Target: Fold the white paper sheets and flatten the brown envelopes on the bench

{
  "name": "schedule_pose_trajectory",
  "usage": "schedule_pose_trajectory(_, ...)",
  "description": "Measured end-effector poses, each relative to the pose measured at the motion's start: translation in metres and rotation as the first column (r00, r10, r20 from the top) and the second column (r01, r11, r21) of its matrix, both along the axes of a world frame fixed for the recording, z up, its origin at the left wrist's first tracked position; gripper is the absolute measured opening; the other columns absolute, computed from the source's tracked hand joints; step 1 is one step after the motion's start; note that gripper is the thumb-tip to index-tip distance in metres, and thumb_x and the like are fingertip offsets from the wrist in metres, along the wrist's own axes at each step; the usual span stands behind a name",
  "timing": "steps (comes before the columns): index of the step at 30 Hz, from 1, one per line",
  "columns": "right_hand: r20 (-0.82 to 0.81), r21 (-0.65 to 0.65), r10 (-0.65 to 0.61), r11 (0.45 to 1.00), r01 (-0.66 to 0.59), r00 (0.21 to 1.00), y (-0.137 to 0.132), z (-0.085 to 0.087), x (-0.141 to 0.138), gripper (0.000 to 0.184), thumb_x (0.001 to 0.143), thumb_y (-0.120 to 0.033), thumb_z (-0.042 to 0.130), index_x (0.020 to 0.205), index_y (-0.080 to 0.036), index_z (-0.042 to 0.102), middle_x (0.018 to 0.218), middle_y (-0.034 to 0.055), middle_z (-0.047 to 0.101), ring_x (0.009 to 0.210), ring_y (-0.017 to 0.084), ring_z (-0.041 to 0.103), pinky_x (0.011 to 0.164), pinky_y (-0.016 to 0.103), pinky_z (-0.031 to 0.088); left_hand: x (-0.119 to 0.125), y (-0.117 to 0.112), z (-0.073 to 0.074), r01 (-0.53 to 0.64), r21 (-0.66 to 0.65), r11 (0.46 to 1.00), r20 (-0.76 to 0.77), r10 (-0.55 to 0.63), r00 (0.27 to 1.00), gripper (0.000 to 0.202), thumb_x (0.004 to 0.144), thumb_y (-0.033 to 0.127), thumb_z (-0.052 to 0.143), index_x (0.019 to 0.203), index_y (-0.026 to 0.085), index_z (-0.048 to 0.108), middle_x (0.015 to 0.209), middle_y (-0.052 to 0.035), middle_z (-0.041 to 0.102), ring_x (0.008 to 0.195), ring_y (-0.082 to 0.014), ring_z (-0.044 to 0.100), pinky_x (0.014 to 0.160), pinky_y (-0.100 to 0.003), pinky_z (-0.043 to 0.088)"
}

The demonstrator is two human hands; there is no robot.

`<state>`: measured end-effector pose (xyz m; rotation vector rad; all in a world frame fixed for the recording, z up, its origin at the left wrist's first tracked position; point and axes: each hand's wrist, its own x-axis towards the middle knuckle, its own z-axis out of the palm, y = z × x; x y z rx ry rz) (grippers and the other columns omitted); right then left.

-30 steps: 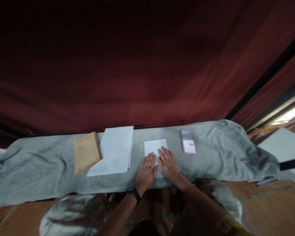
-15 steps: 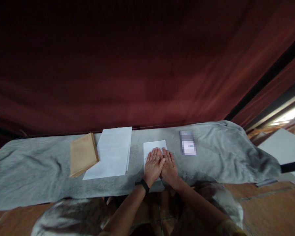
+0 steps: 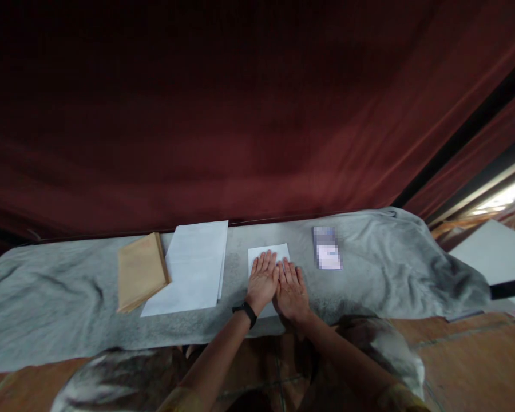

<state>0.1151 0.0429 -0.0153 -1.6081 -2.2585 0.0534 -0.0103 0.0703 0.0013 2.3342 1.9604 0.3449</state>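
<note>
The left hand lay flat on a small piece of white paper, its fingers straight and close together. Just beside it on the right, the right hand pressed down on the same paper, fingers slightly spread. The grip of each hand was wide and flat, with nothing clasped. The paper rested on the near-middle part of the grey-covered bench, its far edge showing beyond the fingertips and a near corner below the palms. A dark wristband circled the left wrist.

To the left lay larger white sheets, and at their left edge a stack of brown envelopes overlapped them. Right of the hands, well apart from them, was a flat, pixelated item. A dark red curtain hung on the far side.
</note>
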Motion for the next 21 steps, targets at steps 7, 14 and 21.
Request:
schedule_pose_trajectory(7, 0.038, 0.027, -0.038, 0.999, 0.037, 0.999, 0.004, -0.001, -0.002, 0.049, 0.101, -0.027, 0.040, 0.146, -0.011, 0.051, 0.154, 0.0143, 0.046, 0.144, 0.030, 0.039, 0.120, 0.048, 0.024, -0.006, 0.005, -0.004, 0.004, 0.035, 0.999, -0.059, -0.002, 0.998, 0.053, 0.105, 0.036, 0.027, 0.155, 0.023, 0.036, 0.162, -0.0038, 0.036, 0.152, -0.0207, 0.027, 0.124, -0.044, 0.023)
schedule_pose_trajectory(14, -0.006, 0.008, 0.019, 1.000, -0.019, 1.000, 0.015, 0.011, 0.015, 0.045, 0.102, -0.023, 0.038, 0.143, -0.015, 0.054, 0.149, 0.0102, 0.053, 0.130, 0.025, 0.053, 0.113, 0.042, 0.033, -0.027, -0.002, -0.010, -0.017, 0.108, 0.994, -0.082, 0.026, 0.996, 0.054, 0.104, 0.039, 0.031, 0.154, 0.020, 0.037, 0.161, -0.0091, 0.036, 0.150, -0.0243, 0.030, 0.123, -0.048, 0.026)
schedule_pose_trajectory(21, -0.020, 0.017, 0.026, 1.000, -0.026, 0.999, 0.018, 0.006, 0.018, 0.044, 0.103, -0.023, 0.037, 0.143, -0.013, 0.053, 0.147, 0.0107, 0.055, 0.132, 0.026, 0.050, 0.114, 0.042, 0.032, -0.034, 0.001, -0.012, 0.038, 0.107, 0.994, -0.107, -0.026, 0.994, 0.054, 0.105, 0.040, 0.030, 0.154, 0.018, 0.037, 0.161, -0.0118, 0.036, 0.150, -0.0254, 0.031, 0.122, -0.049, 0.028)
